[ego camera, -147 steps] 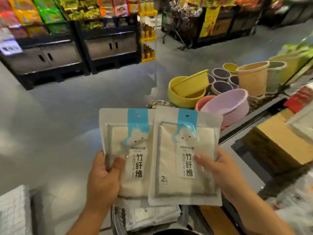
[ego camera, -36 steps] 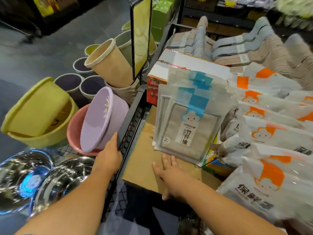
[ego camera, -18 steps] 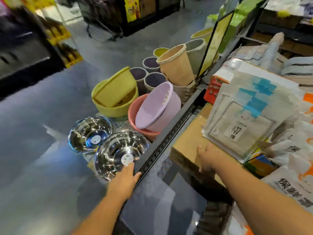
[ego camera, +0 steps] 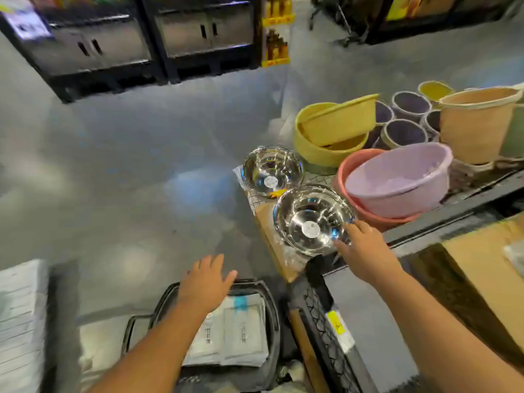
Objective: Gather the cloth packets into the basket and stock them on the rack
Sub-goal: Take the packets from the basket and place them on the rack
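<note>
A black shopping basket (ego camera: 272,313) stands on the floor at the bottom centre. Cloth packets (ego camera: 241,333), whitish with a blue tab, lie flat inside it. My left hand (ego camera: 205,282) hovers over the basket's far rim with fingers spread, holding nothing. My right hand (ego camera: 365,251) reaches out over the rack's front edge, fingers loosely bent beside a steel bowl (ego camera: 312,219), empty. The rack (ego camera: 453,219) runs along the right side; a cardboard box (ego camera: 487,279) sits on it.
A second steel bowl (ego camera: 272,173), yellow basins (ego camera: 331,134), a purple basin (ego camera: 399,177) inside a pink one, and buckets (ego camera: 479,123) crowd the rack's end. Dark shelving (ego camera: 127,46) lines the far aisle. White stacked packs (ego camera: 19,316) sit at the left. Grey floor lies between.
The view has swung left and down from the rack to the basket. My left hand moved from the rack's edge to above the basket; my right hand left the cardboard box.
</note>
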